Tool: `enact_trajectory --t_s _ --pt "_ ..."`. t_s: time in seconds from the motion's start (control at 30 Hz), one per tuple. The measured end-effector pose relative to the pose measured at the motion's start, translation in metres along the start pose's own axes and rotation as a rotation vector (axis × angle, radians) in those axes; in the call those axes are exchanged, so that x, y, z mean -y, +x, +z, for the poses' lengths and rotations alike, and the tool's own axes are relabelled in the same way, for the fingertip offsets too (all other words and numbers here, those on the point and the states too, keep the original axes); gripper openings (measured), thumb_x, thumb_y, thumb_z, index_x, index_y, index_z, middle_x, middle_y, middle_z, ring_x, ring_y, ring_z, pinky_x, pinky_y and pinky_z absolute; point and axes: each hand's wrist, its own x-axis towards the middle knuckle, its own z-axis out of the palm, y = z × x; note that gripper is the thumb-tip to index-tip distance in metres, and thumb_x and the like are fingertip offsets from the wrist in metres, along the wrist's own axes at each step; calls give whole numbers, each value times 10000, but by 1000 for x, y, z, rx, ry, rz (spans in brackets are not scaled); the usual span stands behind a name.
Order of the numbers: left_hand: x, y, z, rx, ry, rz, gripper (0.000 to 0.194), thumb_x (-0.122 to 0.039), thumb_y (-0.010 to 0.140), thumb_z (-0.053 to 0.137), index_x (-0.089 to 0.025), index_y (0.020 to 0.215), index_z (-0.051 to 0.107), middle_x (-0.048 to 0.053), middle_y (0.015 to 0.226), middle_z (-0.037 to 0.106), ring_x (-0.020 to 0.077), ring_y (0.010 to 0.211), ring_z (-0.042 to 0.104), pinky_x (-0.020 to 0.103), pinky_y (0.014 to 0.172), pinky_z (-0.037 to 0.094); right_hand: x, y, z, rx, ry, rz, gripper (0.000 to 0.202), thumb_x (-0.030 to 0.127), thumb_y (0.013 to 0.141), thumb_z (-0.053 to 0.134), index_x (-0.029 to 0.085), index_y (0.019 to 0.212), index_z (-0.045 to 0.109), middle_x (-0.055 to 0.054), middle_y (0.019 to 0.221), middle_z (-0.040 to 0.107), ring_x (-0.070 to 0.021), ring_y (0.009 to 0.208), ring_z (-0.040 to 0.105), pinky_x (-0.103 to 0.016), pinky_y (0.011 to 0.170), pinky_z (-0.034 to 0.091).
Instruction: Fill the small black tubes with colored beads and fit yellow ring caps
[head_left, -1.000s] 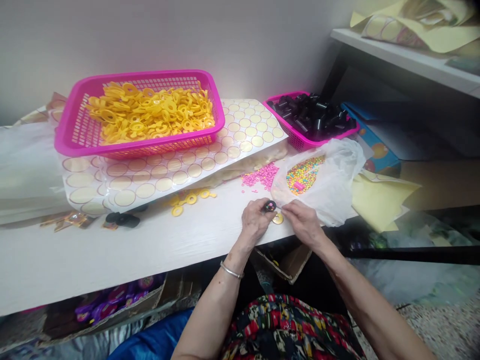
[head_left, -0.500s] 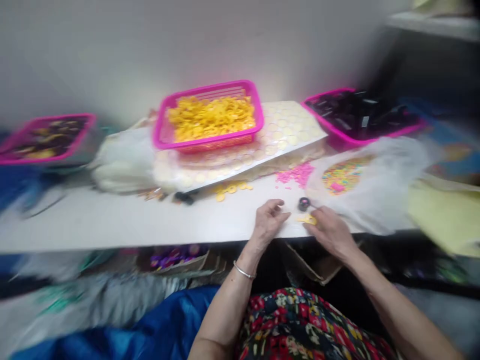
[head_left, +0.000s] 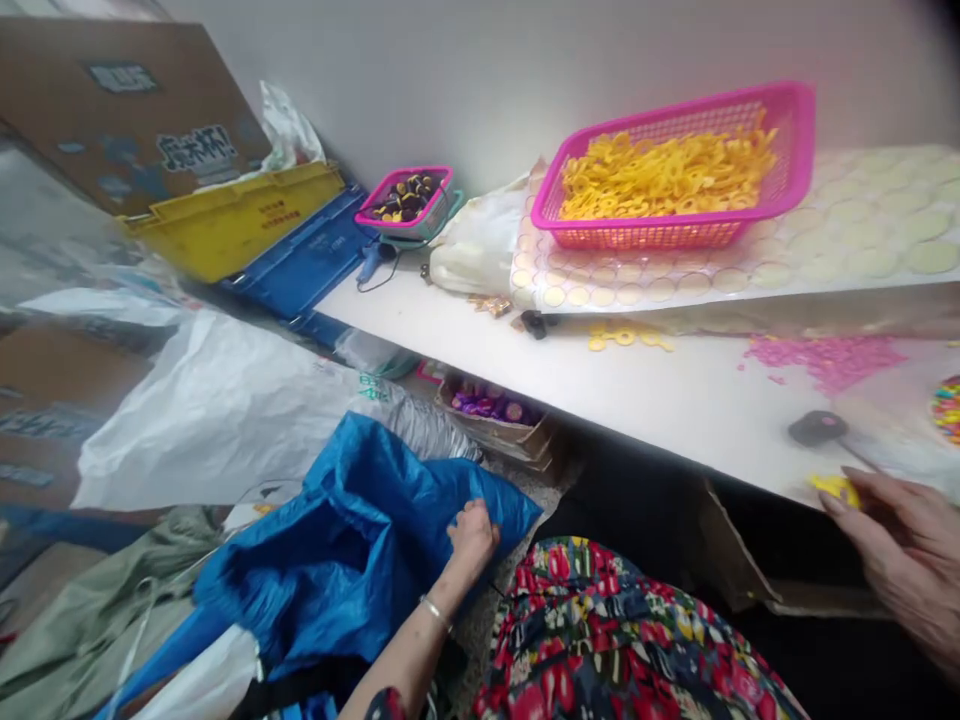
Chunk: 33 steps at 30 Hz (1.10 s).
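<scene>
My left hand (head_left: 474, 535), with a bracelet at the wrist, is over a blue woven sack (head_left: 420, 500). Its fingers are curled closed; whatever they hold, if anything, is hidden. At the table's front edge, my right hand (head_left: 904, 535) pinches a small yellow plastic piece (head_left: 836, 488). Just beyond it sits a blurred small black round part (head_left: 817, 428) with a pink dot on top. Behind that is a scatter of small pink pieces (head_left: 832, 360). Similar yellow pieces (head_left: 622, 337) lie farther left on the white table (head_left: 645, 395).
A pink basket (head_left: 675, 232) of yellow pieces stands on a sheet of round stickers (head_left: 885, 220). Farther left are another pink basket (head_left: 442, 205) of black and yellow parts, a blue crate (head_left: 307, 260) and a yellow crate (head_left: 240, 225). An open carton (head_left: 742, 550) sits below the table.
The view has swung left. My left hand has left the tabletop and moved down left to the blue sack. My right hand stays at the table edge with the yellow piece.
</scene>
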Motion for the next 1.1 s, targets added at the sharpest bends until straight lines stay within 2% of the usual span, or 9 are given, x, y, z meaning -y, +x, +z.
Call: enact_trajectory --t_s 0.07,0.17,0.27,0.4,0.5,0.6,0.77,0.97,1.1 --pt "-24 -4 -9 -46 -139 192 276 -208 720 554 -163 986 608 108 1024 617 243 992 542 365 852 391 10 -3 4 60 98 39 334 573 680 598 288 851 630 -105 889 612 -225 778 566 -408 737 429" --pt "-92 -15 -30 -54 -607 611 168 -240 748 533 -160 838 649 58 843 637 172 815 568 275 763 417 22 -1 11 44 207 16 256 437 721 616 234 876 609 -67 883 587 -199 777 565 -377 715 451" --pt "-165 -29 -50 218 -951 853 137 -271 722 577 -157 716 653 16 687 608 124 653 532 235 646 413 27 15 13 13 134 -102 216 353 790 554 201 940 586 -51 870 554 -176 783 544 -333 696 456" --pt "-248 -34 -54 554 -1180 814 121 -221 659 617 -140 746 643 -3 636 594 77 541 486 201 545 389 19 40 8 -155 -32 -180 194 295 814 531 184 971 560 -52 861 525 -156 724 516 -303 655 455" --pt "-292 -29 -47 654 -1308 688 150 -195 607 626 -120 736 618 16 665 608 69 524 499 185 499 383 13 52 8 -146 -150 -244 199 285 821 521 179 984 561 -76 905 536 -187 811 530 -317 697 456" --pt "-318 -25 -39 656 -1380 653 187 -264 612 641 -108 707 601 27 662 599 63 499 491 175 454 370 12 63 13 -53 -301 -299 190 286 821 516 178 966 575 -89 909 554 -220 866 516 -346 747 439" --pt "-338 -24 -31 639 -1410 689 355 -439 644 649 -116 780 592 5 656 565 55 484 478 165 428 359 18 78 21 109 -484 -313 138 267 831 496 179 892 582 -80 864 554 -218 835 483 -338 749 406" --pt "-356 -29 -27 643 -1362 752 259 -358 651 640 -132 760 572 -36 614 526 51 478 452 168 439 341 16 78 23 124 -487 -277 123 260 837 480 186 863 574 -74 856 538 -212 817 472 -331 732 394" --pt "-365 -27 -20 609 -1246 890 195 -334 682 599 -140 686 618 -29 584 542 76 529 467 195 507 372 16 79 22 137 -445 -248 111 230 833 475 187 843 577 -73 845 535 -210 818 483 -330 734 407"
